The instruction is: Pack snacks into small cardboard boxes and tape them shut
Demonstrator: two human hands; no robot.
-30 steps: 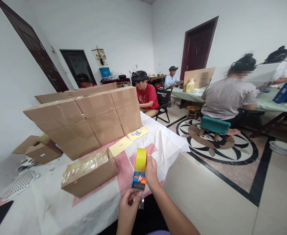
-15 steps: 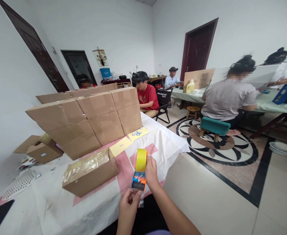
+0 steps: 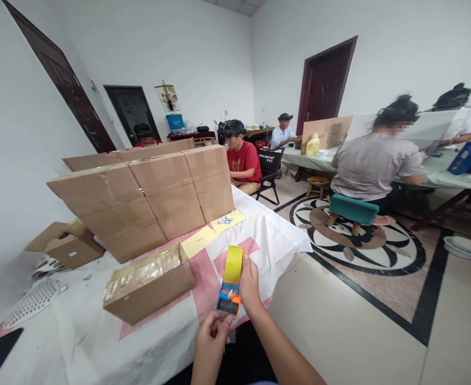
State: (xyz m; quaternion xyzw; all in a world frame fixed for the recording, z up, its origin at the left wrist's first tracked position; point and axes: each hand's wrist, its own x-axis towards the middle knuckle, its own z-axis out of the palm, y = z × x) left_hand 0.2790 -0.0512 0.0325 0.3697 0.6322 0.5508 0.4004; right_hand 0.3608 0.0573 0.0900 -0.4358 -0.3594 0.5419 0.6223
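Observation:
My right hand grips an orange and blue tape dispenser that carries a yellow tape roll, held upright over the near table edge. My left hand is just below it, fingers pinched at the dispenser's lower end on what looks like the tape's loose end. A cardboard box with shiny tape over its top lies on the white and pink cloth of the table, just left of my hands.
A stack of sealed cardboard boxes fills the table's far side, with an open box at the left and yellow sheets in front. Several people sit at other tables beyond; a green stool stands on the patterned floor.
Both hands and the dispenser stay almost where they were. The view has tilted down slightly, so everything sits a little lower in the picture.

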